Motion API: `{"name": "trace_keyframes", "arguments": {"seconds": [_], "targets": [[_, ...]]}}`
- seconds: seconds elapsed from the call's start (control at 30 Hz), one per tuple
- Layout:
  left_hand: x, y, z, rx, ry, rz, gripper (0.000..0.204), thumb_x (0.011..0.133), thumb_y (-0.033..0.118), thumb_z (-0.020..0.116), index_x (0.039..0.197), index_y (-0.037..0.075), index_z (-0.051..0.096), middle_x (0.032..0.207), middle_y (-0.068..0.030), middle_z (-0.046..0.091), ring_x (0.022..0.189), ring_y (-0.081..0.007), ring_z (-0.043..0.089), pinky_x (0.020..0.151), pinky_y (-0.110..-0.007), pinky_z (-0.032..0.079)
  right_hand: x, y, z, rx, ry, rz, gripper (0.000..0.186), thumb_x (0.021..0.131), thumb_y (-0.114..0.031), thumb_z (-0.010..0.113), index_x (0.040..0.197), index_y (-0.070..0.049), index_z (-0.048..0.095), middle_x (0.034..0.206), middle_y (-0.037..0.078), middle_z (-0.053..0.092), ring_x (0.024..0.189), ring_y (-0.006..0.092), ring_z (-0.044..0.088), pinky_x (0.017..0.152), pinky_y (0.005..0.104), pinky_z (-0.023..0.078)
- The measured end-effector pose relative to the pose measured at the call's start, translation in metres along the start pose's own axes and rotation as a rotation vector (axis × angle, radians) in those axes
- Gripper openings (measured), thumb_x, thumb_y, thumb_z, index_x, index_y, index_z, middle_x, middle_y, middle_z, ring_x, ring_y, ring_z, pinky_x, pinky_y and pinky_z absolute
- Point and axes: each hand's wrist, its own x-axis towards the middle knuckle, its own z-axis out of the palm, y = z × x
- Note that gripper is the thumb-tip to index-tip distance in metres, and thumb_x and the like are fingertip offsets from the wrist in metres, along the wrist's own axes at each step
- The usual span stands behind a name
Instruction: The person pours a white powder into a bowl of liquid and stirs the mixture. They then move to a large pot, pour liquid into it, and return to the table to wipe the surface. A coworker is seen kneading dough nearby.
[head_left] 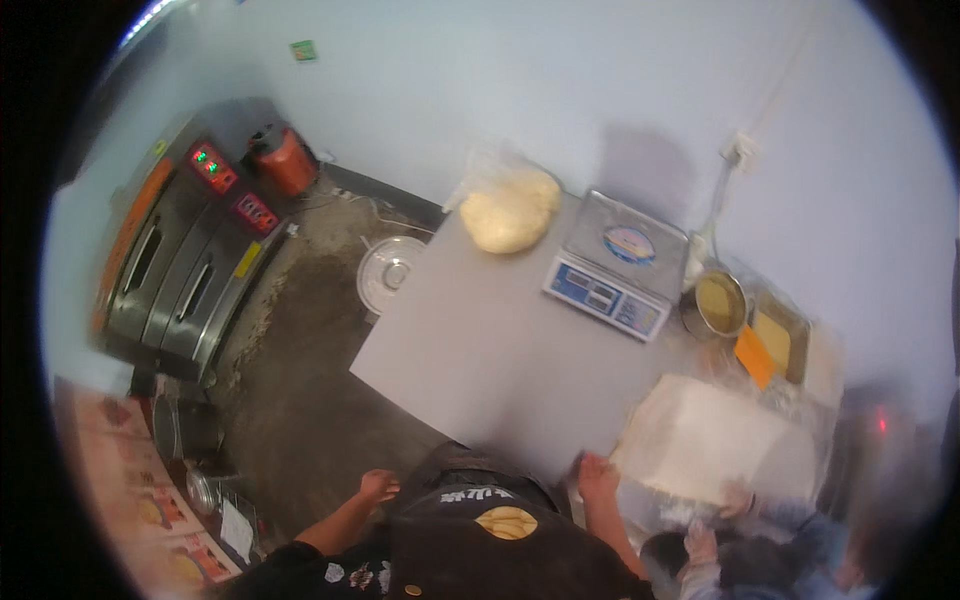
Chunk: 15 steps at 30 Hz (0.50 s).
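My left hand (378, 487) hangs beside my dark apron (450, 545), away from the table, its fingers loosely bent and apart with nothing seen in them. Close to the near edge of the grey table (460, 340), my right hand (598, 476) is closed, and no object shows in it. To its right lies a wide, flat cream-coloured sheet of dough (715, 440). A digital scale (620, 260) with a bare metal pan stands farther back. Beside the scale sits a big pale-yellow lump of dough (510, 215), partly under clear plastic.
A co-worker's hands (700, 543) are at the dough sheet's near edge. A metal pot (717, 303), a rectangular tray (780, 335) and an orange card (755, 357) crowd the right side. A steel deck oven (185, 270), red canister (284, 160) and lidded bucket (392, 272) stand left.
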Motion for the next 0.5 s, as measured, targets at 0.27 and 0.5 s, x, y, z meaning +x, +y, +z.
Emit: {"name": "trace_keyframes", "arguments": {"seconds": [0.27,0.5], "targets": [[-0.016,-0.030,0.018,-0.462,-0.238,0.032,0.027,0.099,0.022,0.063,0.118,0.003,0.063,0.099,-0.0143,0.073,0.079,-0.0232,0.072,0.062,-0.034,0.058,-0.027,0.026,0.077,-0.383,-0.120,0.051,0.036,0.105,-0.038,0.052,0.096,-0.004,0.059,0.110,0.012,0.069,0.107,0.0265,0.069,0.081,0.0391,0.061],[-0.087,-0.082,0.052,-0.356,0.261,0.120,0.018,0.099,0.020,0.064,0.105,0.005,0.071,0.093,-0.0116,0.072,0.072,-0.0184,0.068,0.060,-0.030,0.053,0.005,0.012,0.128,-1.017,-0.220,-0.242,0.013,0.093,-0.013,0.063,0.099,-0.001,0.068,0.087,0.010,0.068,0.085,0.0215,0.070,0.073,0.0319,0.058]]}}
